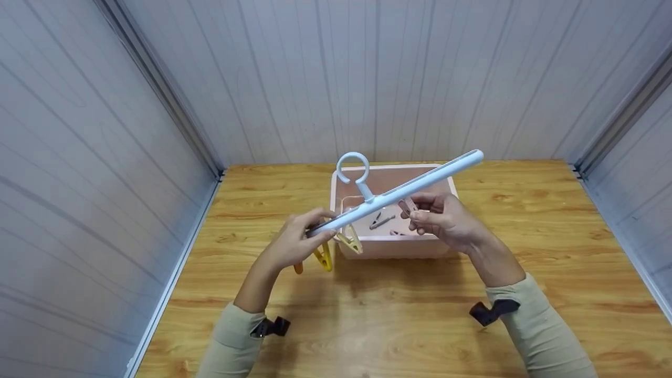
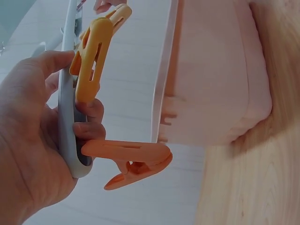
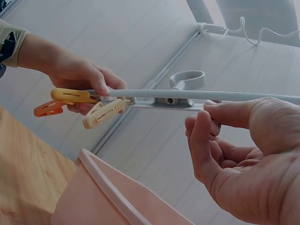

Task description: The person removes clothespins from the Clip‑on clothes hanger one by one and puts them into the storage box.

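Note:
A pale blue hanger bar (image 1: 399,191) with a ring (image 1: 353,168) on top slants above a pink box (image 1: 388,248). My left hand (image 1: 314,227) grips the bar's lower left end (image 2: 70,140). Three clothespins hang from the bar by that hand: orange (image 2: 133,159), yellow (image 2: 91,61) and beige (image 2: 119,14). The right wrist view shows the same three, orange (image 3: 47,108), yellow (image 3: 72,95) and beige (image 3: 103,112). My right hand (image 1: 416,215) pinches a pinkish clothespin (image 1: 407,206) just under the middle of the bar (image 3: 197,95).
The pink box stands on a wooden table (image 1: 525,252) and holds several loose clothespins (image 1: 381,220). Grey panel walls (image 1: 79,157) close in the table on the left, back and right. Dark straps (image 1: 491,311) sit on both wrists.

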